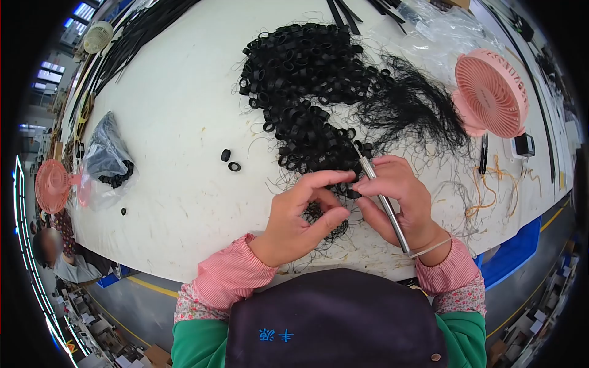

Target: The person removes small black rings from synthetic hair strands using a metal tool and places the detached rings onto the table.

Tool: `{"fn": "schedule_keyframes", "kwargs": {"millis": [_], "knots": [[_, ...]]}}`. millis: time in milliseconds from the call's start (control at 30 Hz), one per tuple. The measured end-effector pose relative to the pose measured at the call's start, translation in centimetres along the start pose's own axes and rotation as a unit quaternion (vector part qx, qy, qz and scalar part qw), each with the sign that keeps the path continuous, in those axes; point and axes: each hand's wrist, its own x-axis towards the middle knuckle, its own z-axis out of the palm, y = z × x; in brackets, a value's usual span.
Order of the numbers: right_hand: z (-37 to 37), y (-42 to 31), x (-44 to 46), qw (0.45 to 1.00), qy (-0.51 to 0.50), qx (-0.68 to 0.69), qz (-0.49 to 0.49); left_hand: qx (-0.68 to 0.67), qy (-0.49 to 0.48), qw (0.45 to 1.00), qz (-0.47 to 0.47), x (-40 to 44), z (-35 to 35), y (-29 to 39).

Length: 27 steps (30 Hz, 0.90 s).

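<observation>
Scuffed white table; left hand spread, curved; right hand pinching smooth metal tool.

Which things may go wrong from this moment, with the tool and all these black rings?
The metal tool in the right hand has a thin tip; a slip might prick the left hand, whose fingers are near.

Loose black strands lie tangled beside the black rings and could snag them.

The larger pink fan stands next to those strands; if running, which I cannot tell, it might disturb them.
</observation>
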Motion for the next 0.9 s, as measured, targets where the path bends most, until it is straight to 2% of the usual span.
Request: {"fn": "schedule_keyframes", "kwargs": {"millis": [67, 200, 300, 367, 400, 467, 567, 667, 733, 767, 867, 900], "knots": [[0.1, -0.1, 0.0, 1.0, -0.01, 0.01, 0.0, 0.073, 0.003, 0.997, 0.01, -0.1, 0.4, -0.5], [0.5, 0.2, -0.2, 0.999, 0.009, 0.052, 0.013, 0.09, 0.024, 0.996, 0.005, -0.1, -0.5, -0.8], [0.5, 0.0, -0.1, 0.997, 0.01, 0.068, 0.02, 0.105, -0.005, 0.993, 0.047, 0.0, -0.7, -0.9], [0.4, -0.2, 0.0, 0.997, 0.007, 0.072, 0.019, 0.017, 0.032, 0.999, 0.024, 0.3, -0.1, -1.1], [0.3, -0.2, 0.1, 0.998, -0.001, 0.062, 0.014, 0.017, 0.032, 0.999, 0.024, 0.2, 0.1, -0.9], [0.3, -0.3, 0.1, 0.999, -0.01, 0.051, 0.01, -0.149, 0.032, 0.986, -0.068, 0.0, 0.5, -0.4], [0.4, -0.4, 0.1, 0.999, -0.02, 0.042, 0.002, -0.108, 0.028, 0.992, -0.058, 0.0, 0.3, -0.7], [0.2, -0.6, 0.1, 0.998, -0.025, 0.049, 0.039, -0.103, 0.056, 0.992, -0.041, 0.1, 0.4, -0.7], [0.0, -0.6, -0.2, 0.985, 0.011, 0.144, 0.097, -0.093, 0.055, 0.993, -0.042, 0.0, 0.2, -0.8], [-0.2, -0.5, -0.3, 0.985, 0.01, 0.144, 0.097, -0.084, 0.054, 0.994, -0.043, 0.0, 0.1, -0.8], [-1.0, -0.1, -0.7, 0.933, -0.03, 0.319, 0.161, -0.069, 0.058, 0.995, -0.044, -0.1, 0.2, -0.9], [-0.9, -0.2, -0.6, 0.932, -0.03, 0.321, 0.163, -0.069, 0.058, 0.995, -0.045, -0.1, 0.1, -0.9]]}}
